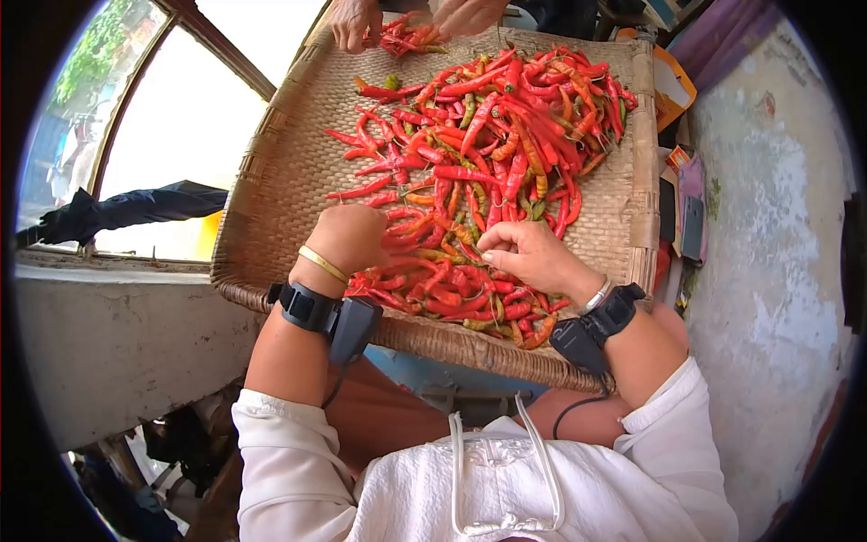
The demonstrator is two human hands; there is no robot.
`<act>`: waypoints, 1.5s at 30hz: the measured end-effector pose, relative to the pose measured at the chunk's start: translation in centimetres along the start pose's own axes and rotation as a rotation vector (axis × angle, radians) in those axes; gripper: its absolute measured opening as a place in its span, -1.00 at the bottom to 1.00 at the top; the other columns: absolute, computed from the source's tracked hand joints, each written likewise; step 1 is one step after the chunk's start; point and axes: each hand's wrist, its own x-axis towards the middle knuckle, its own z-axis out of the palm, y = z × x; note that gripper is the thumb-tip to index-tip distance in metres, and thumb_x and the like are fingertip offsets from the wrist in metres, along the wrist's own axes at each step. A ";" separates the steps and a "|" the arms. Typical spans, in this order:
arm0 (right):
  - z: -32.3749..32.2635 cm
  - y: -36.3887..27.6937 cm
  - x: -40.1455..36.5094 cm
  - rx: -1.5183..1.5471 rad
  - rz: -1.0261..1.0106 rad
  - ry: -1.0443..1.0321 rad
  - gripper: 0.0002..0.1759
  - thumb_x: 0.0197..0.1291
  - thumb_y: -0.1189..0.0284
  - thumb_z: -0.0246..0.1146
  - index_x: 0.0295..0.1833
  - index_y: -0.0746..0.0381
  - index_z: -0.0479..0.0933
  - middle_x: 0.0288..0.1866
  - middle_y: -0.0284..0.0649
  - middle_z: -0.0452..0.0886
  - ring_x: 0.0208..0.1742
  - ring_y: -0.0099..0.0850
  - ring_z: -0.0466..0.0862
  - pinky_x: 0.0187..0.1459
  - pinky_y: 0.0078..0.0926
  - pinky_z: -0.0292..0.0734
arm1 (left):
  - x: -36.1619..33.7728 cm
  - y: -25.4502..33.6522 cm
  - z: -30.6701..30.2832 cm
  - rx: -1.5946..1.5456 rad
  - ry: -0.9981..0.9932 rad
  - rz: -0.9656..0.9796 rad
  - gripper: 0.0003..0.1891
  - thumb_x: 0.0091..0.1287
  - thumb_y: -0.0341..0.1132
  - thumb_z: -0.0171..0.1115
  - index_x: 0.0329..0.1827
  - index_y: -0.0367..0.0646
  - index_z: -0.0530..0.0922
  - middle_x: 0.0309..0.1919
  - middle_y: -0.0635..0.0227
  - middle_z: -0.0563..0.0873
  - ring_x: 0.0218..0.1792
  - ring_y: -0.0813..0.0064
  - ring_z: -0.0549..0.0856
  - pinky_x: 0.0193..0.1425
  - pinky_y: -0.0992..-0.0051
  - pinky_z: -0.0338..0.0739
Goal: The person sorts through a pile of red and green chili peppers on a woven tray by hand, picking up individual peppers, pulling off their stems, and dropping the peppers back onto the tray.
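A heap of red chili peppers (506,126), some orange or green, lies on a large woven tray (284,172). At the left edge of the heap, my left hand (348,237) is bent down over the peppers with its fingers curled and mostly hidden. To its right, my right hand (533,257) has thumb and forefinger brought together at the peppers; anything between them is too small to make out. Nearer to me, a smaller pile of peppers (452,294) lies below and between my hands.
Another person's hands (354,22) work at a few peppers at the tray's far edge. A dark folded umbrella (158,212) lies on the window sill at the left. A wall (768,271) and boxes with a phone-like object (693,228) are at the right.
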 end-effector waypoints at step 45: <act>1.4 -5.5 0.0 0.238 0.045 0.180 -0.70 0.17 0.34 0.15 -0.05 0.29 0.38 -0.44 -0.37 0.51 -0.54 -0.69 0.50 -0.61 -0.74 0.38 | -1.6 2.1 0.7 -0.547 0.627 0.479 -0.83 -0.03 -0.31 0.22 -0.38 -0.11 0.63 -0.45 0.18 0.64 -0.37 0.18 0.62 -0.25 0.30 0.49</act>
